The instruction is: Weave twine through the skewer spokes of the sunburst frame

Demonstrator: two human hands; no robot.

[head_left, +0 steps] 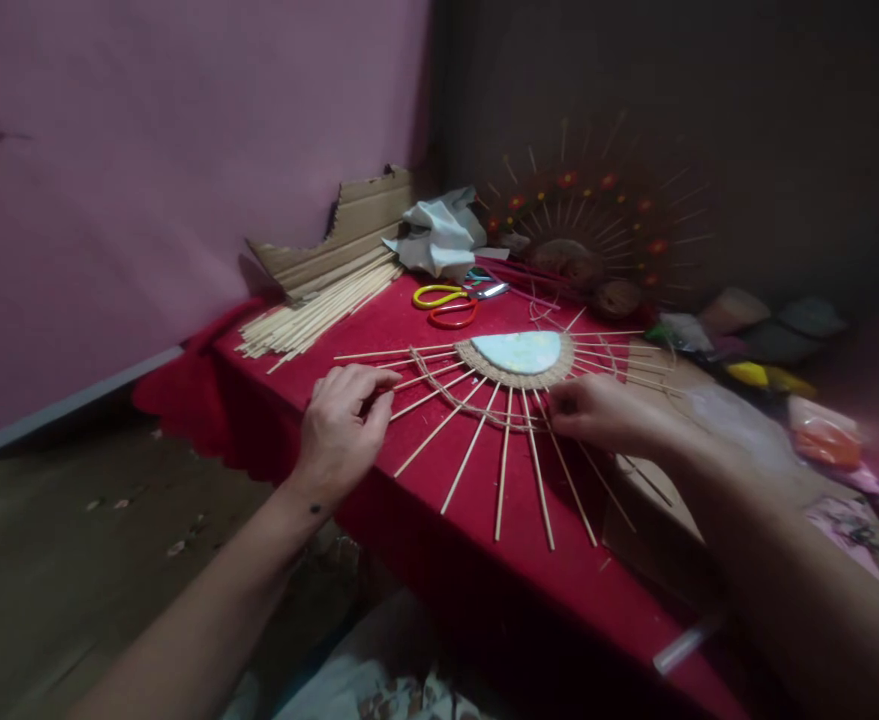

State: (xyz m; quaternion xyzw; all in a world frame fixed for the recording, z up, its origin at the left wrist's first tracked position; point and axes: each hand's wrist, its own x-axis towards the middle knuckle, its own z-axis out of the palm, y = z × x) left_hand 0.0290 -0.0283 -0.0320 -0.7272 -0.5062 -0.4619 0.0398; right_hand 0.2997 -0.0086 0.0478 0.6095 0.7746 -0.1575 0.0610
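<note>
A half-round piece (515, 379) with a twine-wrapped rim and a pale blue padded centre lies on the red cloth. Thin wooden sticks (500, 490) fan out from it. Twine (450, 398) runs in an arc across the sticks. At the left side of the fan, my left hand (345, 420) is curled, thumb and forefinger around the end of a stick. My right hand (596, 412) has its fingers bent together over the sticks at the right, where the twine arc reaches them. Its fingertips are partly hidden, but it appears to pinch the twine.
Scissors (454, 306) with yellow and red handles lie behind the fan. A bundle of sticks (319, 305) rests by torn cardboard (356, 225) and crumpled white cloth (443, 235). A flower-trimmed stick fan (585, 195) stands at the back. Plastic packets (825, 432) lie right.
</note>
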